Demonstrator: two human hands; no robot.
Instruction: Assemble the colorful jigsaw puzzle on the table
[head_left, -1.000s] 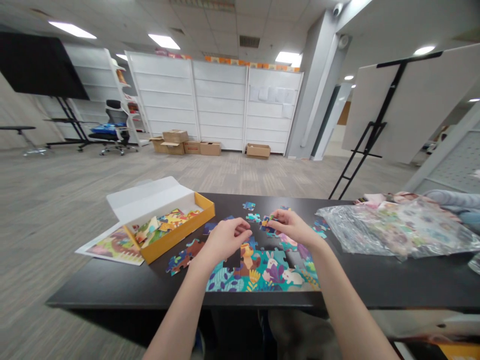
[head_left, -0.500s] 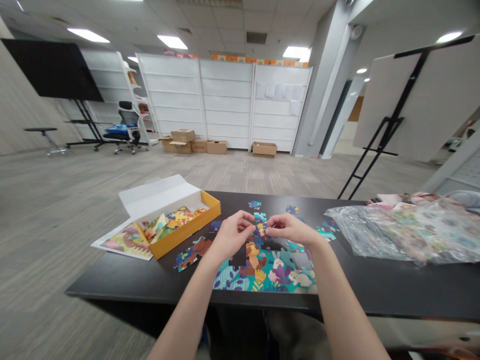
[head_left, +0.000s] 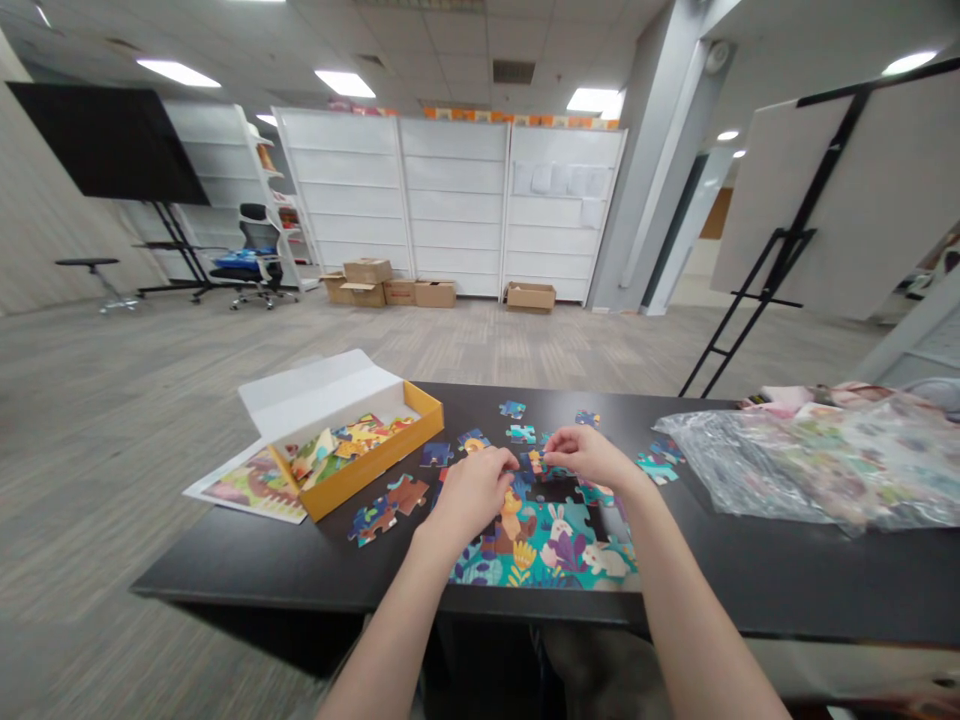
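Note:
A partly assembled jigsaw puzzle (head_left: 559, 545), showing rabbits and plants on teal, lies at the table's near edge. My right hand (head_left: 592, 455) pinches a small blue-and-orange puzzle piece (head_left: 535, 461) just above the puzzle's upper part. Over the upper left of the puzzle is my left hand (head_left: 476, 490), its fingers bent together and pointing down; whatever lies under the fingertips is hidden. Loose pieces surround the hands: a teal piece (head_left: 521, 434) beyond them, a dark blue piece (head_left: 436, 455) to the left and a brown piece (head_left: 407, 494) nearer me.
On the left stands a yellow box (head_left: 367, 470) with its white lid flap raised and pieces inside, partly over a printed picture sheet (head_left: 255, 490). Clear plastic bags (head_left: 810, 465) cover the right side of the black table (head_left: 247, 565). More loose pieces (head_left: 657, 468) lie beside the bags.
My hands have moved apart. The left one came down towards the puzzle's upper left, while the right one shifted slightly right, keeping the puzzle piece.

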